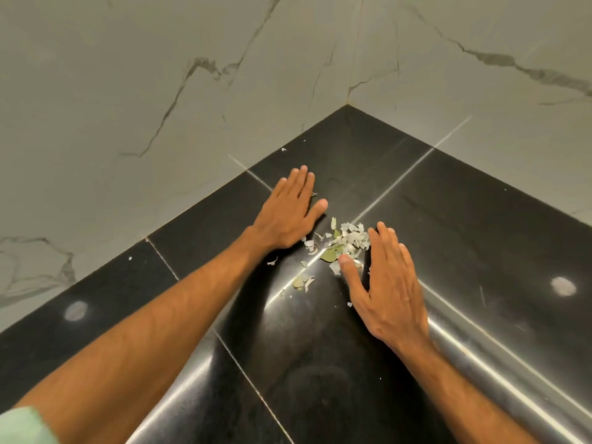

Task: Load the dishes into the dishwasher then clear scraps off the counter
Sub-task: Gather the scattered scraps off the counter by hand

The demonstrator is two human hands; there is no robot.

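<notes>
Heaped scraps (345, 244) on counter (480, 219); left grip (288, 216) flat at 10 o'clock, right grip (390, 288) flat at 4 o'clock, both released.

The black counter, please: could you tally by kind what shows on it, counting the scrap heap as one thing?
Hands: 2, the left hand and the right hand, both flat, one on each side of the heap
Scrap heap: 1
Round pale spots: 2, the other at far right
Total: 5
</notes>
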